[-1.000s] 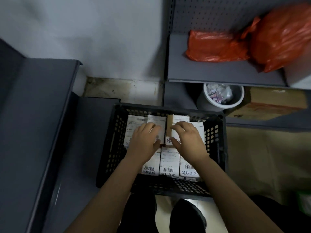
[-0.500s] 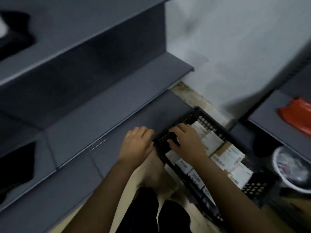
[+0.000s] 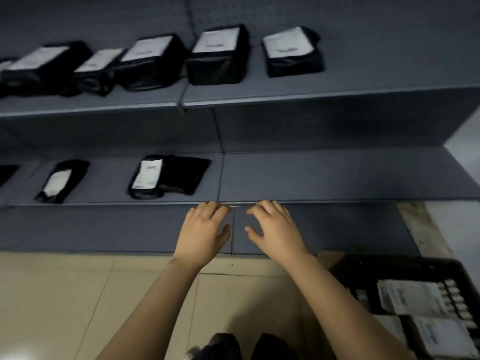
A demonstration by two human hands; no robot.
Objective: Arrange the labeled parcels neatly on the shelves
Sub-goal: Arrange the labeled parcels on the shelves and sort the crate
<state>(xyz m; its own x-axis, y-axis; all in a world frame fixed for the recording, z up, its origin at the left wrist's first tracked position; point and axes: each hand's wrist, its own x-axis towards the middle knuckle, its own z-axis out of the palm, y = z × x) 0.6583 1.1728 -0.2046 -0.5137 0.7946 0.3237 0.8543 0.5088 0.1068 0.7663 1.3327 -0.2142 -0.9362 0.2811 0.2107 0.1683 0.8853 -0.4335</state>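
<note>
I see L hand (image 3: 205, 229) & R hand (image 3: 276, 227) over lowest grey metal shelf (image 3: 104, 227), fingers loosely spread, both empty, black plastic crate (image 3: 402, 267) w/ white-labelled parcels (image 3: 410, 297) at right

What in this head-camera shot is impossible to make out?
- Label text on the black parcels: head view, too blurred and small to read.
- Black crate: cut off by the right and bottom edges, so its contents cannot be counted.
- Leftmost parcel on the middle shelf: cut off by the left edge.
- Palms of the left hand and right hand: hidden by the hands' own backs.
</note>
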